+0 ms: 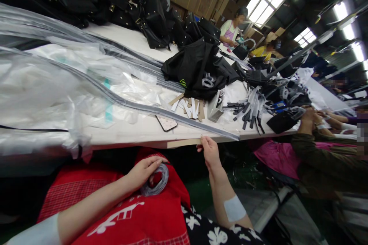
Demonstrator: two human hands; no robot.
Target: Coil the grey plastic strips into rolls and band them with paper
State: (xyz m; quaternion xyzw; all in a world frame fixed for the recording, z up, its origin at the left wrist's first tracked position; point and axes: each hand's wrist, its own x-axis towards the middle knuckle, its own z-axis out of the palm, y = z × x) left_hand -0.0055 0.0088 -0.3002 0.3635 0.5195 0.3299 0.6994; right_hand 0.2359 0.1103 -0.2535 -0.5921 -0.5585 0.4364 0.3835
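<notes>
My left hand (pixel 151 169) is over my lap, its fingers closed around a coil of grey strip wrapped in clear plastic (pixel 161 184). Between the thumb and fingers of my right hand (pixel 211 151), at the table's front edge, is one end of a narrow tan cardboard strip (pixel 183 144). The strip stretches left along that edge. Just above it, a long grey strap in clear plastic (pixel 184 118) runs diagonally across the table, its end close to my right hand. Behind this strap lies a phone (pixel 166 123), partly covered.
Short white and tan card pieces (pixel 193 108) lie beside a black fabric bag (pixel 195 65). Clear plastic sleeves (pixel 51 95) cover the left side. Black handbags (pixel 156 19) line the back. A co-worker's hands (pixel 309 118) are at the right, near plastic-wrapped black straps (pixel 253 109).
</notes>
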